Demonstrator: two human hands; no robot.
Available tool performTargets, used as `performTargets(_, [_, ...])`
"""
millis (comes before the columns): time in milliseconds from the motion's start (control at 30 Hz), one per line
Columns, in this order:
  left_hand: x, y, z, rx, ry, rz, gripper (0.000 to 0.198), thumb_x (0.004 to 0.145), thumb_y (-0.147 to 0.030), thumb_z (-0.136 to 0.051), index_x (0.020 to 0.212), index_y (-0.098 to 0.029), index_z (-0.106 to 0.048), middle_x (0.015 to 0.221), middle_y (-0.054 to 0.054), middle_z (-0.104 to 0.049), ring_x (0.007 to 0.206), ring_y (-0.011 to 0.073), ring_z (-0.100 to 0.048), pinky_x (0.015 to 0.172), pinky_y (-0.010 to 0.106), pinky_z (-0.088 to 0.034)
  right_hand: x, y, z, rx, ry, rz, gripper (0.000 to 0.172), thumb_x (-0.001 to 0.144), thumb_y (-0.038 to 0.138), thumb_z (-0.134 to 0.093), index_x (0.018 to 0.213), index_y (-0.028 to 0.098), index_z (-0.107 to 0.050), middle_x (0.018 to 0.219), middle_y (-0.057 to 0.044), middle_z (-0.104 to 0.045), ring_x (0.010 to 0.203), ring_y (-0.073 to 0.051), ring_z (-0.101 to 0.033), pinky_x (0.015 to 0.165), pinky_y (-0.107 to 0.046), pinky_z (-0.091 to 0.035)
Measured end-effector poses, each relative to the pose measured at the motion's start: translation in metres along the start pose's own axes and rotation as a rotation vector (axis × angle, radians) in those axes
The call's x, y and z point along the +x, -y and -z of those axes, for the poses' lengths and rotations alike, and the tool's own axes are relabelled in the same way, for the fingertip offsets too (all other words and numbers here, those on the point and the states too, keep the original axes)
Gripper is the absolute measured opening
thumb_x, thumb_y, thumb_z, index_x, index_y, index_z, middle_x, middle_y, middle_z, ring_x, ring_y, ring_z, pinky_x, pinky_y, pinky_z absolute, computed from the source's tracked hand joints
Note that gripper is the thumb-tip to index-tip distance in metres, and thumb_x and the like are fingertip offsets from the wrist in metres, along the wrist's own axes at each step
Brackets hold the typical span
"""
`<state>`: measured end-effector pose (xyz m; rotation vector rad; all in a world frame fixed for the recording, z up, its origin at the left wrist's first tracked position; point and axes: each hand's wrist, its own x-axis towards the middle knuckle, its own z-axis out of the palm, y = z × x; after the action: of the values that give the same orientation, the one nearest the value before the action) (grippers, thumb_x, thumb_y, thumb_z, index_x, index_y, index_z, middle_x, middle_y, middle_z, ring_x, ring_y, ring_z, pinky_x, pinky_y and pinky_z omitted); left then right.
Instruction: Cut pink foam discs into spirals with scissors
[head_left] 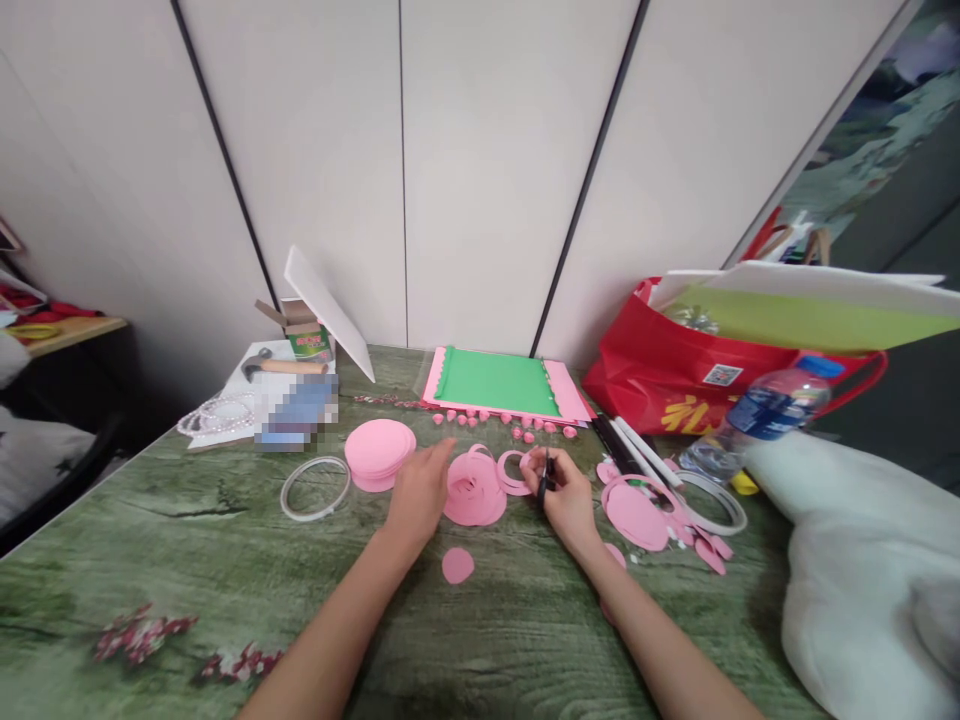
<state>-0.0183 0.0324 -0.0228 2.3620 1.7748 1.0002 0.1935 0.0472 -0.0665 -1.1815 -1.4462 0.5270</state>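
Note:
My left hand [421, 492] is over the table with its fingers stretched out, holding nothing that I can see. On its left lies a stack of pink paper circles [379, 450]; close on its right is a pile of pink paper [476, 492] with curved cuts. My right hand [571, 500] grips small dark-handled scissors [545, 482], blades pointing up. A pink paper ring [514, 486] lies beside its fingertips; whether they touch it I cannot tell. In front of the pile is a small pink paper piece [457, 566].
Rolls of white tape [315, 512] lie on both sides. Behind are a green sheet [499, 383] and small pink rolled pieces [506, 418]. A hammer [292, 366] lies back left. A red bag [652, 355], plastic bottle [772, 410] and pink scraps [637, 518] occupy the right.

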Motion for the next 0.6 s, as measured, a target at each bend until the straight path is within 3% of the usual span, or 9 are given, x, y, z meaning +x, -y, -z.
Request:
performTargets(100, [0.003,-0.001,0.008,0.124,0.003,0.107,0.029,0.086,-0.009,-0.038,0.105,-0.014,-0.058,0.101,0.013,-0.063,0.091,0.0238,-0.06,0.076,0.037,-0.047,0.001,-0.003,0.0,0.017,-0.006,-0.009,0.019,0.071,0.026,-0.063,0.087,0.019,-0.056,0.071,-0.002,-0.061,0.064,-0.017,-0.058,0.062,-0.029,-0.047])
performTargets(267, [0.009,0.002,0.02,0.292,0.077,0.246,0.029,0.084,-0.005,-0.035,0.098,-0.014,-0.058,0.102,0.013,-0.06,0.075,0.0234,-0.063,0.057,0.033,-0.047,0.003,-0.007,0.001,0.04,-0.026,-0.026,0.022,0.071,0.032,-0.065,0.085,0.019,-0.055,0.069,-0.001,-0.06,0.061,-0.017,-0.056,0.059,-0.028,-0.046])
performTargets(600, [0.024,0.015,0.045,0.466,0.118,0.297,0.03,0.084,-0.009,-0.034,0.103,-0.017,-0.056,0.118,0.012,-0.051,0.078,0.0227,-0.064,0.059,0.032,-0.046,0.006,-0.011,-0.001,0.056,-0.031,-0.05,0.027,0.07,0.037,-0.067,0.086,0.018,-0.056,0.068,0.0,-0.059,0.059,-0.016,-0.055,0.056,-0.027,-0.045])
